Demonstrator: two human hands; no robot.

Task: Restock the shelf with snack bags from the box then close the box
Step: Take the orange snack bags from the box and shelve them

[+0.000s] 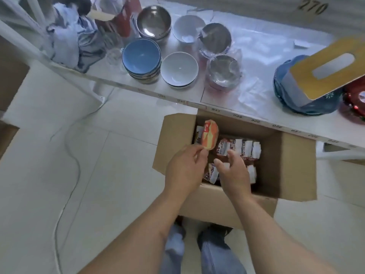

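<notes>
An open cardboard box (292, 165) stands on the floor below the shelf edge, flaps spread. Inside it lie several dark red and white snack bags (239, 148). My left hand (185, 169) pinches the lower edge of an orange and red snack bag (269, 135) and holds it upright over the box's left side. Just to its right, my right hand (234, 171) hovers over the box with fingers loosely curved and holds nothing. It covers some of the near bags.
The white shelf (177, 95) above the box carries steel bowls (154, 21), a blue bowl stack (141, 60), white bowls (179, 69), wrapped bowls (224, 71), a blue bag with a yellow card (324, 74) and crumpled cloth (69, 40). A cable (75, 163) trails over the tiled floor at left.
</notes>
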